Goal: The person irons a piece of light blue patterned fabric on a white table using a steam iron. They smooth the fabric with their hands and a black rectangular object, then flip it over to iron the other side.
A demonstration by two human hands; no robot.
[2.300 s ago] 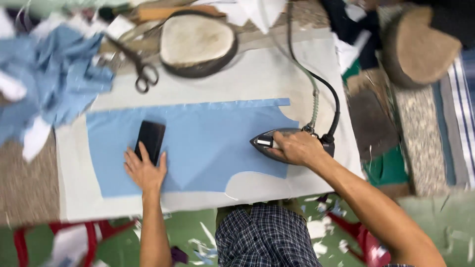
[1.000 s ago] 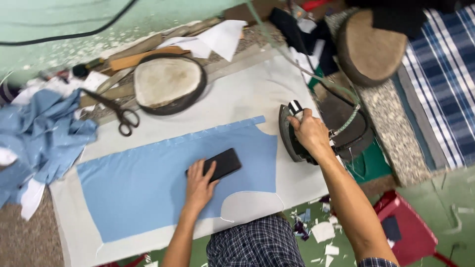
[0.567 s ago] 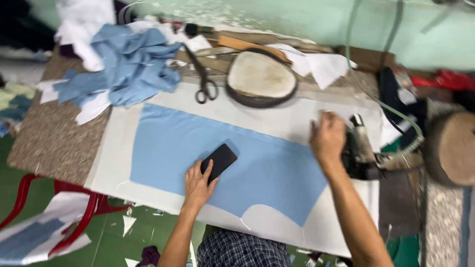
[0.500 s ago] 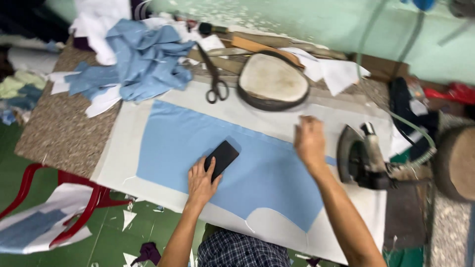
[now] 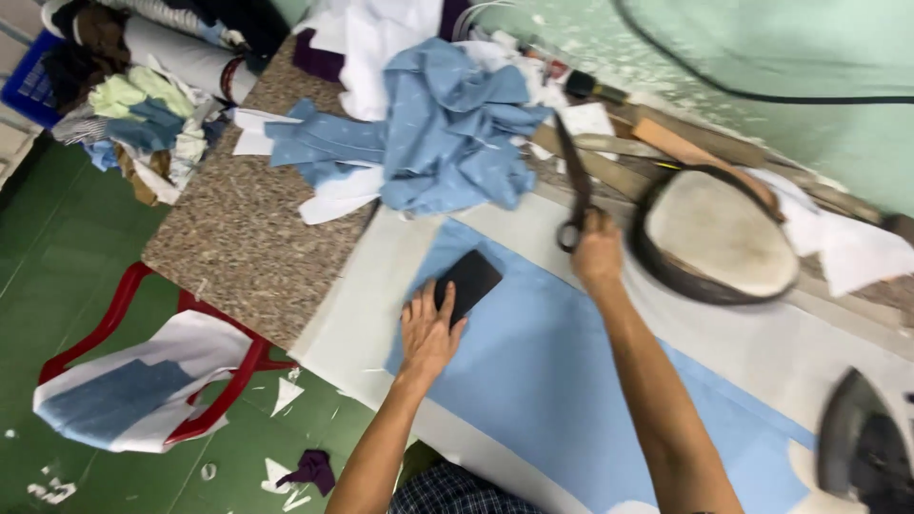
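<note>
— Both hands are over the blue fabric piece, aren't they?

— Yes. Left hand lies flat, palm down and fingers spread, on the cloth near the middle of the frame, its fingertips resting on a small black rectangular block that sits on the fabric's upper left end.

— And the other one?

— Right hand reaches further up the frame, fingers curled around the handles of the dark scissors. The blades point toward the top of the frame, past the edge of the white pressing pad, toward a heap of blue cloth.

— How do the arms run?

— Both forearms come up from the bottom edge, the right one stretched long and slanting left, the left one shorter and bent.

— What lies around them?

— An oval padded form sits just right of the right hand. A dark iron stands at the lower right corner, blurred. A red stool with fabric pieces stands on the green floor at lower left.
</note>
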